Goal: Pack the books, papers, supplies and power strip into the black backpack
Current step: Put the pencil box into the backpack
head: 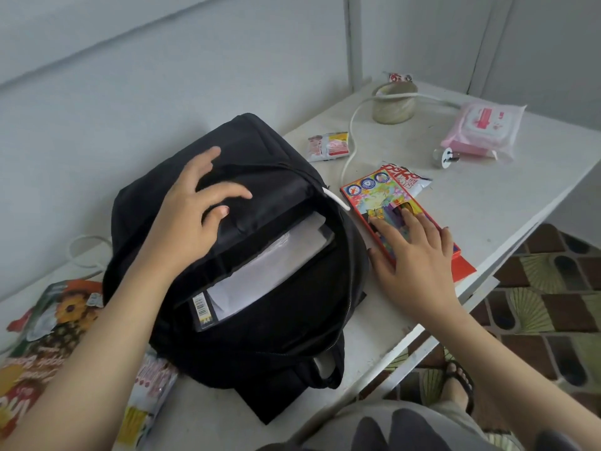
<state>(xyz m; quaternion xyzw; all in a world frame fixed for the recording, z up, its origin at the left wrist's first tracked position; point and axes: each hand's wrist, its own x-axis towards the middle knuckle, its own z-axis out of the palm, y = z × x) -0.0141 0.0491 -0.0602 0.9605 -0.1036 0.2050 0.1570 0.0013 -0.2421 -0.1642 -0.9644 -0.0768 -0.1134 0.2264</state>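
Home rm: wet wipes (481,128), snack wrappers (328,146), patterned floor tiles (536,304).

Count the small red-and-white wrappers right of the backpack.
3 wrappers: one behind the beige tape roll, one beside the black fabric backpack, one under the red cardboard crayon box. Others may be hidden.

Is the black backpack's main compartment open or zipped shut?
Open: the black fabric backpack gapes, white papers showing inside, left hand resting on its flap.

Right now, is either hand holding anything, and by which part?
Nothing is clearly gripped. The left hand presses the black backpack on its front flap; the right hand lies flat on the colourful box's near end.
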